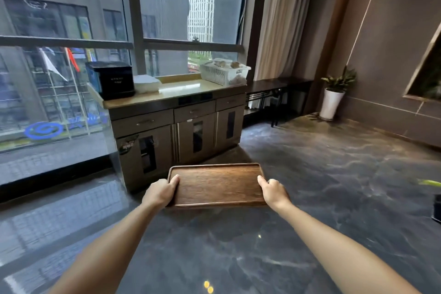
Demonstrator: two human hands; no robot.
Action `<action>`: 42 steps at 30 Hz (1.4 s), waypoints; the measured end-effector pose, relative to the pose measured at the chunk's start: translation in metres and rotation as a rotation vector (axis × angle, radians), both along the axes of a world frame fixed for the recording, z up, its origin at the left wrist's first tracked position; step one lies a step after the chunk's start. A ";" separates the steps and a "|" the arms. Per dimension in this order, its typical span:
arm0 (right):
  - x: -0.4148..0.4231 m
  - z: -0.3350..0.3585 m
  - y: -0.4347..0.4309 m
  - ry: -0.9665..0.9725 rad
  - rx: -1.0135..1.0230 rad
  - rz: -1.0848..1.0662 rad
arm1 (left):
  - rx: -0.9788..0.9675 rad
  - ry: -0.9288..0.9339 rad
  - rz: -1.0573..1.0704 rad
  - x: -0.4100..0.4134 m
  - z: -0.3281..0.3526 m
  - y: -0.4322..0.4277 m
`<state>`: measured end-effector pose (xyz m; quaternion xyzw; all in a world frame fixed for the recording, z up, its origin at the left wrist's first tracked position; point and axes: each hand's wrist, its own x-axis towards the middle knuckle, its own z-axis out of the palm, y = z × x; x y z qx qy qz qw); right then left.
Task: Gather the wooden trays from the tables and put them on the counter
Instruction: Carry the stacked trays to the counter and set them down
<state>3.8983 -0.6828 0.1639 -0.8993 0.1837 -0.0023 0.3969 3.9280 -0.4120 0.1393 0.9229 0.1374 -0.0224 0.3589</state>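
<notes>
I hold a wooden tray [216, 185] level between both hands. My left hand [160, 192] and right hand [272, 192] each clasp a short edge, thumbs on top. The counter [181, 90] stands ahead of them.

Both bare arms stretched forward, left hand [161, 190] and right hand [272, 191] level with each other, each clamped on a short end of the wooden tray [216, 185], thumbs on top, fingers curled under.
</notes>
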 end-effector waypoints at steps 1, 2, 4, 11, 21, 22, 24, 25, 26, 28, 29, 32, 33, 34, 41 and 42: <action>0.029 0.004 0.000 -0.003 -0.002 0.008 | -0.001 0.000 0.003 0.028 0.005 0.001; 0.058 0.006 0.000 -0.006 -0.001 0.012 | 0.000 0.003 0.007 0.056 0.010 0.002; 0.110 0.009 -0.001 -0.011 0.006 0.020 | 0.010 0.004 0.011 0.107 0.015 0.003; 0.309 -0.020 0.001 0.020 0.001 0.090 | 0.039 0.040 0.049 0.282 -0.007 0.006; 0.644 -0.012 0.014 -0.007 -0.022 0.237 | -0.017 0.052 0.238 0.568 -0.004 0.012; 0.672 -0.010 0.017 -0.005 -0.020 0.247 | -0.028 0.058 0.247 0.591 -0.004 0.014; 0.724 -0.011 0.023 0.007 -0.019 0.263 | -0.038 0.071 0.260 0.638 -0.006 0.020; 0.745 -0.015 0.025 0.015 -0.018 0.268 | -0.035 0.076 0.264 0.658 -0.008 0.023; 0.769 -0.020 0.028 0.023 -0.017 0.271 | -0.030 0.080 0.267 0.683 -0.010 0.027; 0.815 -0.030 0.036 0.041 -0.014 0.278 | -0.020 0.090 0.269 0.730 -0.017 0.035; 0.842 -0.037 0.040 0.049 -0.012 0.279 | -0.015 0.097 0.267 0.758 -0.022 0.040; 0.926 -0.050 0.056 0.063 -0.033 0.291 | 0.003 0.114 0.249 0.847 -0.037 0.057; 0.956 -0.053 0.062 0.067 -0.037 0.297 | 0.000 0.111 0.246 0.879 -0.040 0.063; 0.988 -0.054 0.069 0.067 -0.045 0.302 | -0.003 0.109 0.243 0.911 -0.042 0.069; 1.197 -0.024 0.121 0.058 -0.069 0.319 | -0.064 0.068 0.284 1.110 -0.021 0.116; 1.220 -0.022 0.127 0.062 -0.071 0.328 | -0.079 0.073 0.301 1.131 -0.020 0.123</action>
